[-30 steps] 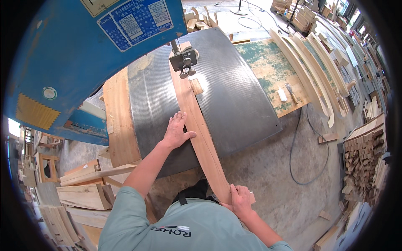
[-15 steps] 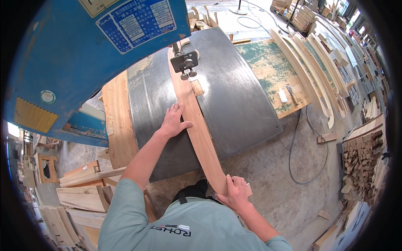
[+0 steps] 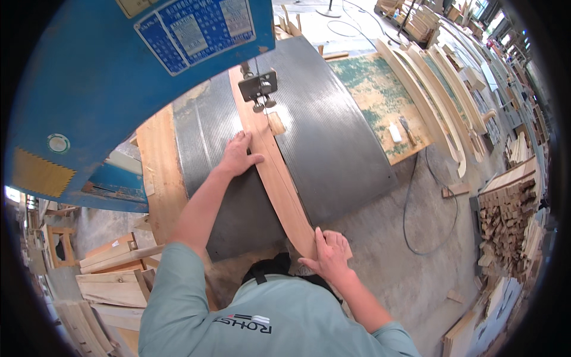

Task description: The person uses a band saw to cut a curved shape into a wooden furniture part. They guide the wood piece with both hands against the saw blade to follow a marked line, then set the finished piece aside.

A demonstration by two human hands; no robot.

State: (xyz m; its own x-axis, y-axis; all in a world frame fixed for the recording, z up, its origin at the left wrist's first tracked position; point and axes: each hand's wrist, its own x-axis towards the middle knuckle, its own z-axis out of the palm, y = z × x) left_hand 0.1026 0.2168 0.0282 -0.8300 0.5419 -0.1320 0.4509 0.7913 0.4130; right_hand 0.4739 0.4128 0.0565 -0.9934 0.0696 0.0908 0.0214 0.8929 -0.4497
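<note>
A long, slightly curved wooden board (image 3: 276, 172) lies across the grey metal saw table (image 3: 339, 143), its far part passing under the black blade guide (image 3: 257, 89) of a blue bandsaw (image 3: 95, 77). A thin dark line runs along the board. Flat against the board's left edge rests my left hand (image 3: 238, 157), fingers stretched forward and thumb out over the wood. At the near end, which overhangs the table, my right hand (image 3: 331, 254) is closed around the board's right corner.
Right of the saw table, a worn green-and-wood board (image 3: 380, 89) carries a white bottle (image 3: 395, 132), a brush-like tool (image 3: 407, 131) and long curved wooden pieces (image 3: 428, 101). A cable (image 3: 405, 220) loops on the floor. Stacked wood blocks (image 3: 505, 220) stand right; planks (image 3: 113, 285) lie left.
The board has slid forward, away from me, under the blade guide. Both hands have moved forward with it, and the view has shifted slightly.
</note>
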